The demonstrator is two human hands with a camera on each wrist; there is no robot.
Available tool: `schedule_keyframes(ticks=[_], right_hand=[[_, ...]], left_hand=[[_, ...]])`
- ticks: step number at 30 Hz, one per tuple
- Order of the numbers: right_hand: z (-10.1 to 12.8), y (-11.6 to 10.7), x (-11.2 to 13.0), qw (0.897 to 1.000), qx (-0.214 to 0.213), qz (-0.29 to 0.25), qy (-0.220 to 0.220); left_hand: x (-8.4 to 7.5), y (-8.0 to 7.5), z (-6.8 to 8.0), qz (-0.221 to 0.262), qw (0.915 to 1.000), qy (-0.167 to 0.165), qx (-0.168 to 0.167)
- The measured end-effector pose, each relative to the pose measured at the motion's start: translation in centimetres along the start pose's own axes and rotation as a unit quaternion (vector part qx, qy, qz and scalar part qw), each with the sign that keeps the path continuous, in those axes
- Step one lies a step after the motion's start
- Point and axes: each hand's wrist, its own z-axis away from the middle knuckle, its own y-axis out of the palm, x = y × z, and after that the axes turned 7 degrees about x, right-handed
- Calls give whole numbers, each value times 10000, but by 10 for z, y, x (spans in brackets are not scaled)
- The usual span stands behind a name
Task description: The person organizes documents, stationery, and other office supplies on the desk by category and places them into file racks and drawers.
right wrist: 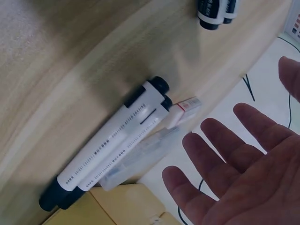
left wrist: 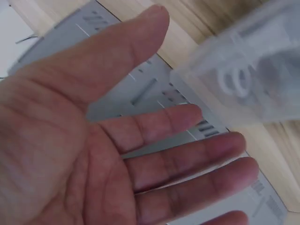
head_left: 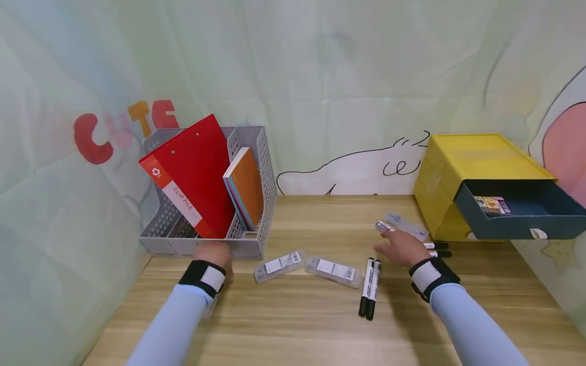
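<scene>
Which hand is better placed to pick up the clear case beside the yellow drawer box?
Right. The right hand hovers open beside that case; the left hand is across the desk at the grey rack.

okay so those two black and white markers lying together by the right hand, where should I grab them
Pinch the pair of black-capped white markers across their white barrels at mid-length, from above: they lie flat, side by side, on the wooden table, with bare table either side.

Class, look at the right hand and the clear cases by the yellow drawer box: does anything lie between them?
Nothing visible does. The right hand hovers open just short of the clear cases; the marker pair lies off to the side.
</scene>
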Motion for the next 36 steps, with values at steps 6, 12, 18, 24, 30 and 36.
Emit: schedule_keyframes(ticks=[6, 12, 18, 24, 30, 36], right_hand=[[-1, -3, -8, 9999, -114, 36, 47], [3, -14, -25, 9988, -239, 89, 427], [3, -16, -40, 9985, -253, 22, 479], [-11, -7, -40, 9973, -474, 140, 539], [-28, 8, -34, 9951, -856, 364, 337], [-44, 24, -27, 9899, -1125, 852, 144]], left_hand=[[-17, 0, -3, -55, 9998, 210, 19], [-30, 0, -7, 64, 9980, 367, 505], [-35, 0, -9, 45, 9965, 557, 616], [-42, 0, -8, 212, 9951, 720, 645], [-59, -2, -5, 251, 9944, 818, 614], [-72, -7, -4, -28, 9941, 921, 569]])
